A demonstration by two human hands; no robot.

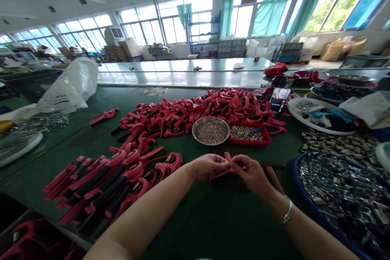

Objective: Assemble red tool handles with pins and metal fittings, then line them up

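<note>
Red plastic handle [227,157]: pinched by left hand [210,165], right hand [251,174], near round steel bowl [193,131]; likely fitting step, needs fine alignment.

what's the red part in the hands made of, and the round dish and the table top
The red part, held by left hand and right hand: looks like moulded plastic, even red with a dull sheen. The round dish: metal, probably steel, going by its bright silver rim. The table top: dark green matte cover, perhaps rubber or felt; the picture leaves it open.
</note>
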